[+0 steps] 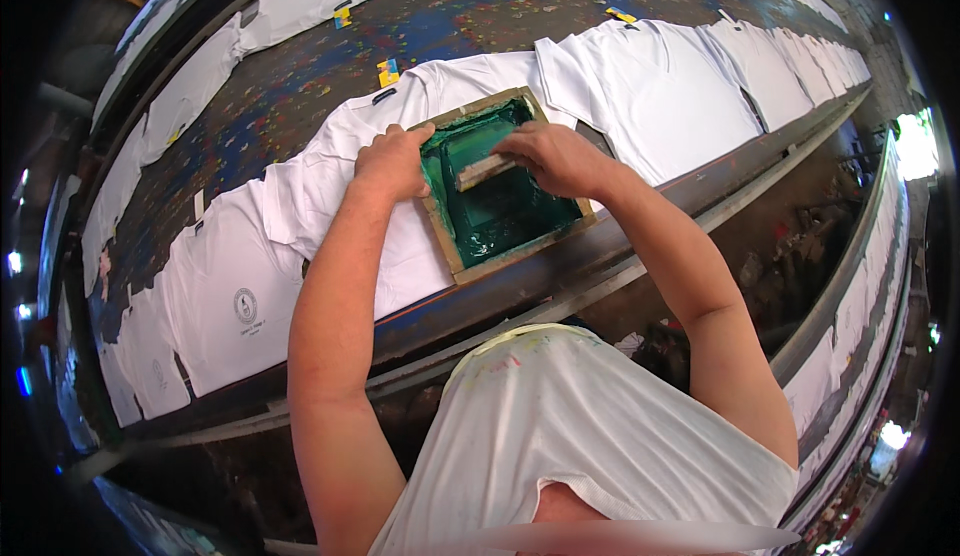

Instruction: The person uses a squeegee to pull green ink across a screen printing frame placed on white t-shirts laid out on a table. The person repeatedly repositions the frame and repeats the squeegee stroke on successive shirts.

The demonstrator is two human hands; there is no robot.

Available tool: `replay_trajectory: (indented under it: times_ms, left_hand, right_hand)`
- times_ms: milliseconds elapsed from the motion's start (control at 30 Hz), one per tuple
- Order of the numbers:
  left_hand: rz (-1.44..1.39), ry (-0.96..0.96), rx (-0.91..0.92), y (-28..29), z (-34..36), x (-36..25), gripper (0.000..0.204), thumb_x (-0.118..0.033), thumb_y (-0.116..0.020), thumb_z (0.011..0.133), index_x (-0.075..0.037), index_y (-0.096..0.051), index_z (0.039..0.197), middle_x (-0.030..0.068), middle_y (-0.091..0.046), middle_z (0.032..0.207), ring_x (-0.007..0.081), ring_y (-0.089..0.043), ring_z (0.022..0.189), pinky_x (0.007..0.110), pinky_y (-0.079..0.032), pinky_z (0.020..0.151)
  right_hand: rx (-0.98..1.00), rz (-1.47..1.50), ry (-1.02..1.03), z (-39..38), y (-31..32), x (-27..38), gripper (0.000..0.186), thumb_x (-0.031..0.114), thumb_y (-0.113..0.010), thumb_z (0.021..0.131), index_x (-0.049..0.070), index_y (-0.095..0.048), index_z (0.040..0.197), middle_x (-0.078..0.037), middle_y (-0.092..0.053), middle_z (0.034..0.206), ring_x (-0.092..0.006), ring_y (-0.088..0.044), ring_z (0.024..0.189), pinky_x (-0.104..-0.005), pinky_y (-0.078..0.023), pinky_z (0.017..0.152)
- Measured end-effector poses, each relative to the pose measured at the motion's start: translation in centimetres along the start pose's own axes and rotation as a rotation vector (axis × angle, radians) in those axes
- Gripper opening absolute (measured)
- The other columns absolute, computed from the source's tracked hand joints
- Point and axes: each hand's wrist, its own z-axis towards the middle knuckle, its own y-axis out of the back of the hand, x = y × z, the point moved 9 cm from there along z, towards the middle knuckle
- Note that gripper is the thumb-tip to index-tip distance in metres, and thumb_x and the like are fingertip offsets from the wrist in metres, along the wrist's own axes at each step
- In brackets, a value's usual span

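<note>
A wooden-framed printing screen (pixel 455 246) with green ink on its mesh lies on a white T-shirt (pixel 345 156) spread over the long table. My left hand (pixel 395 161) is closed on the left side of the frame, near its far corner. Inside the frame, my right hand (pixel 552 159) grips a wooden squeegee (pixel 485 171), held across the green mesh. The fingers partly hide the squeegee's right end. Part of the shirt is covered by the screen.
More white T-shirts (pixel 660 96) lie side by side along the table (pixel 470 16). One shirt (pixel 230 286) to the left bears a small dark round print. Yellow and blue tags (pixel 388 73) sit by some collars. A rail (pixel 620 276) runs along the near edge.
</note>
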Motion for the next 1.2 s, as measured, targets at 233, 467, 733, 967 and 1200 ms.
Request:
replay_trajectory:
  times_ms: [233,467,733,967,1200]
  left_hand:
    - [-0.045,0.088,-0.006,0.0,-0.2,-0.2,0.106,-0.014,-0.106,0.072,-0.032,-0.061,0.167,0.0142,-0.069,0.145,0.0352,-0.072,0.135,0.051,-0.062,0.112]
    - [-0.152,0.135,-0.046,-0.2,-0.5,0.0,0.106,-0.006,-0.105,0.069,-0.030,-0.066,0.164,0.0110,-0.069,0.148,0.0343,-0.071,0.137,0.046,-0.058,0.118]
    - [-0.173,0.171,-0.050,0.0,-0.8,-0.5,0.108,-0.002,-0.103,0.069,-0.031,-0.064,0.165,0.0090,-0.066,0.157,0.0324,-0.068,0.142,0.046,-0.056,0.121]
    - [-0.143,0.182,-0.037,0.0,-0.7,-0.4,0.107,-0.003,-0.104,0.070,-0.032,-0.063,0.165,0.0094,-0.064,0.160,0.0339,-0.067,0.144,0.046,-0.055,0.123]
    - [-0.183,0.151,-0.073,0.2,-0.8,-0.1,0.105,-0.005,-0.104,0.069,-0.030,-0.066,0.163,0.0101,-0.066,0.154,0.0340,-0.070,0.138,0.048,-0.059,0.116]
  right_hand:
    - [-0.111,-0.099,0.115,3.8,0.6,-2.2,0.043,-0.004,-0.067,0.094,0.007,-0.079,0.133,-0.019,-0.079,0.123,-0.0422,-0.074,0.120,-0.0537,-0.058,0.104]
    - [-0.023,-0.135,0.285,-2.5,-2.1,0.4,0.053,0.004,-0.072,0.087,0.013,-0.079,0.139,-0.012,-0.077,0.122,-0.0351,-0.071,0.115,-0.0474,-0.057,0.101]
    - [-0.104,-0.124,0.428,-9.0,-1.1,4.7,0.031,0.018,-0.069,0.095,0.007,-0.081,0.121,-0.009,-0.076,0.102,-0.0276,-0.074,0.098,-0.0410,-0.058,0.091]
    - [0.184,0.112,0.273,-0.4,0.1,-2.0,0.044,0.001,-0.071,0.089,0.005,-0.076,0.133,-0.020,-0.077,0.111,-0.0440,-0.073,0.112,-0.0540,-0.059,0.099]
    - [-0.029,0.039,0.233,3.8,0.4,-3.0,0.052,-0.001,-0.069,0.088,0.011,-0.077,0.138,-0.018,-0.077,0.119,-0.0429,-0.073,0.112,-0.0529,-0.059,0.098]
